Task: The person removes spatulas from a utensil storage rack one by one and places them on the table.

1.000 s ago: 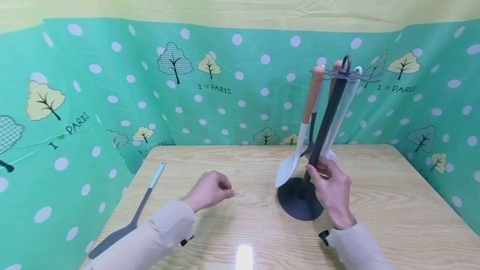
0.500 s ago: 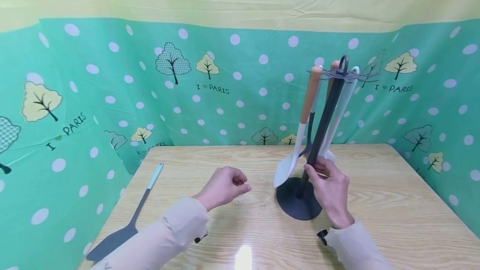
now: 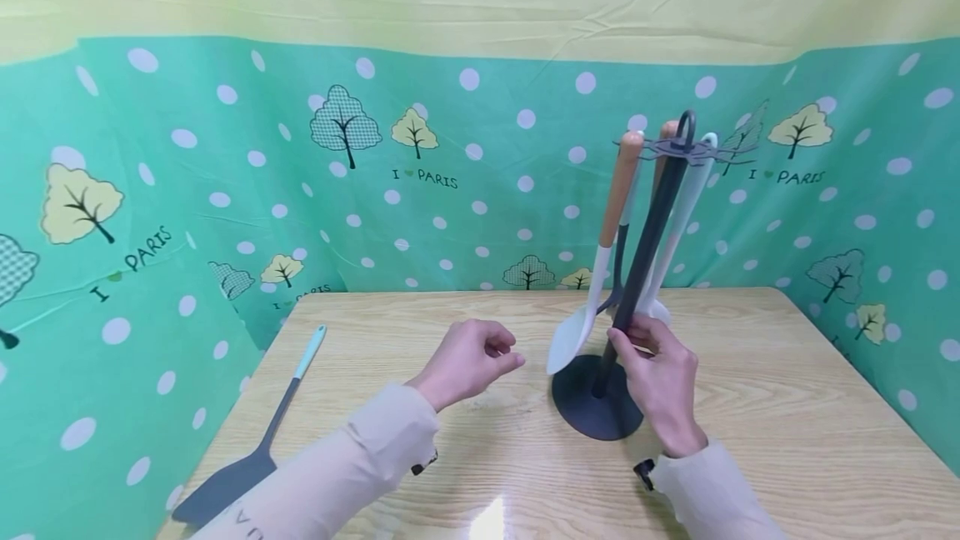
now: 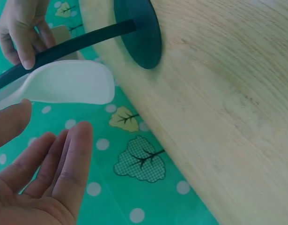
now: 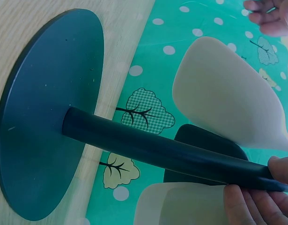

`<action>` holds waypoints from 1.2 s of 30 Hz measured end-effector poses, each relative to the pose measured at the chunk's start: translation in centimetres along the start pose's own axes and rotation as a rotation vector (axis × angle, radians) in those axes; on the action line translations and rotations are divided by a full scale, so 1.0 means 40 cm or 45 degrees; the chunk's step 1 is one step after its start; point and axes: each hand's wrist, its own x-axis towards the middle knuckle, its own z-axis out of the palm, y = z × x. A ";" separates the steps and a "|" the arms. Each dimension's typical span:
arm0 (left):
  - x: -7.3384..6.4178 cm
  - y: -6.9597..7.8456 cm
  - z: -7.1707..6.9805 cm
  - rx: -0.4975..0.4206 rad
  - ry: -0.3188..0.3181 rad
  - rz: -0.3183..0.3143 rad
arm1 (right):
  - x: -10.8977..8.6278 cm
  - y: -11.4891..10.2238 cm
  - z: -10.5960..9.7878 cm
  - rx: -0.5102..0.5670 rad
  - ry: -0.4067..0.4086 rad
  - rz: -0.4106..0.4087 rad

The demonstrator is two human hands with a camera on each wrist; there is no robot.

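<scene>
My right hand grips the lower pole of a black utensil stand, thumb on one side and fingers on the other. From the stand's top ring hang several utensils. Nearest the left is a white turner with a wooden handle; its pale blade fills part of the left wrist view. My left hand hovers over the table just left of that blade, fingers loosely bent, thumb apart, holding nothing. Behind the pole hangs a white utensil with a mint handle, its lower end partly hidden by my right hand.
A dark grey turner with a mint handle lies on the wooden table at the left, partly behind my left sleeve. The stand's round base rests on the table. A green patterned cloth encloses the back and sides.
My left hand has moved right and slightly up, closer to the hanging white turner. My right hand keeps its grip on the pole, and the stand stays in place.
</scene>
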 end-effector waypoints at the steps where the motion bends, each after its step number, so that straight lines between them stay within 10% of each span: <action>1: 0.002 0.003 0.000 0.003 0.000 0.000 | 0.000 0.000 0.000 0.000 0.001 -0.001; 36: 0.094 0.119 0.049 -0.125 0.056 0.094 | -0.001 0.000 -0.001 -0.004 -0.031 0.031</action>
